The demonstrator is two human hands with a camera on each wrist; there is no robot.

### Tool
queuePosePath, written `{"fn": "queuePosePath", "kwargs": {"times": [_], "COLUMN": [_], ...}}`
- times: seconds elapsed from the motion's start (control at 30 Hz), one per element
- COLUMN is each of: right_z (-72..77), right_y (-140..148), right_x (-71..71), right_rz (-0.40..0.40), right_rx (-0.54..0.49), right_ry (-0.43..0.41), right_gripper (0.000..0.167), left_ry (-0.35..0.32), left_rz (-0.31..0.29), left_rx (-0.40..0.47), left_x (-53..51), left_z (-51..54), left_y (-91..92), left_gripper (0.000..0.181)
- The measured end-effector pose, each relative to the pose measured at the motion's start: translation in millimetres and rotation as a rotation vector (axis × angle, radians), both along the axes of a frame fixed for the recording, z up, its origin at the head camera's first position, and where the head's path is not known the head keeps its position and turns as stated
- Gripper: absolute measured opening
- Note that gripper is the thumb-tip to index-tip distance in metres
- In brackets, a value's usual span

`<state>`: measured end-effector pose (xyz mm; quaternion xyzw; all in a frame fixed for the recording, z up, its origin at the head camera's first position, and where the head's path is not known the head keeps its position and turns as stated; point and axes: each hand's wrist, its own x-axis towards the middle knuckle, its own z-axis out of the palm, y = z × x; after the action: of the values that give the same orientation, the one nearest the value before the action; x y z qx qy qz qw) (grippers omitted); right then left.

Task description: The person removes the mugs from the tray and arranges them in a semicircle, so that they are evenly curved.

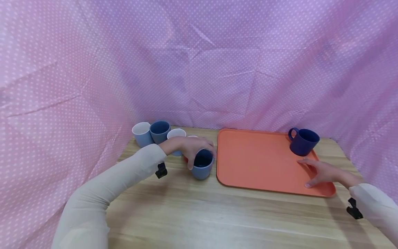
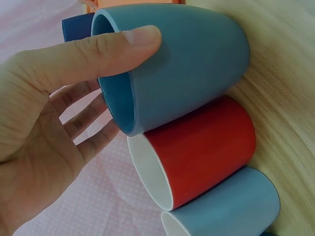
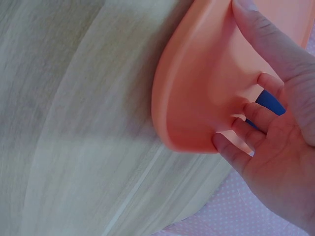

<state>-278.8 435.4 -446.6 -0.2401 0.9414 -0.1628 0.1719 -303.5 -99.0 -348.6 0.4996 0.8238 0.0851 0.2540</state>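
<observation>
My left hand point(image 1: 196, 147) grips a grey-blue cup point(image 1: 201, 172) just left of the orange tray point(image 1: 255, 162). In the left wrist view the thumb lies along the outside of this cup, and the other fingers are partly hidden behind its rim. Beside it stands a red cup point(image 2: 206, 152) with a white inside, mostly covered by the hand in the head view. My right hand point(image 1: 323, 173) lies over the right end of the tray, its fingers spread and holding nothing. A navy mug point(image 1: 300, 147) with a handle stands at the tray's back right corner.
Behind the left forearm stand a pale blue cup point(image 1: 144, 139), a darker grey-blue cup point(image 1: 159, 137) and another pale blue cup point(image 1: 178, 153). Pink dotted cloth point(image 1: 217, 86) hangs around the wooden table point(image 1: 199, 214).
</observation>
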Motion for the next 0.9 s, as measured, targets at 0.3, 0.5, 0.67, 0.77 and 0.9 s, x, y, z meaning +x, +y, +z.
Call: {"fn": "queuePosePath", "kwargs": {"times": [0.3,0.5,0.67,0.77,0.9], "right_z": [1.3,1.1,0.4,-0.4,-0.7], "right_y": [-0.1,1.5,2.5,2.2,1.4], "right_x": [-0.2,-1.9,-3.5,-3.6,-3.2], "right_rz": [-0.007,-0.008,-0.026,-0.030,-0.027], "right_rx": [-0.006,-0.001,0.006,0.001,-0.001], "right_ry": [-0.013,-0.019,-0.044,-0.052,-0.054], "right_gripper": [0.093,0.094,0.097,0.098,0.098], "left_ry": [-0.027,-0.032,-0.041,-0.040,-0.032], "left_rz": [0.039,0.040,0.040,0.041,0.042], "left_rx": [-0.029,-0.036,-0.033,-0.033,-0.043], "left_x": [-0.6,-0.3,-0.7,-0.5,0.1], "left_z": [1.8,4.9,5.8,5.9,5.9], "left_y": [0.5,2.3,2.6,2.4,1.5], "left_gripper": [0.091,0.092,0.093,0.093,0.093]}}
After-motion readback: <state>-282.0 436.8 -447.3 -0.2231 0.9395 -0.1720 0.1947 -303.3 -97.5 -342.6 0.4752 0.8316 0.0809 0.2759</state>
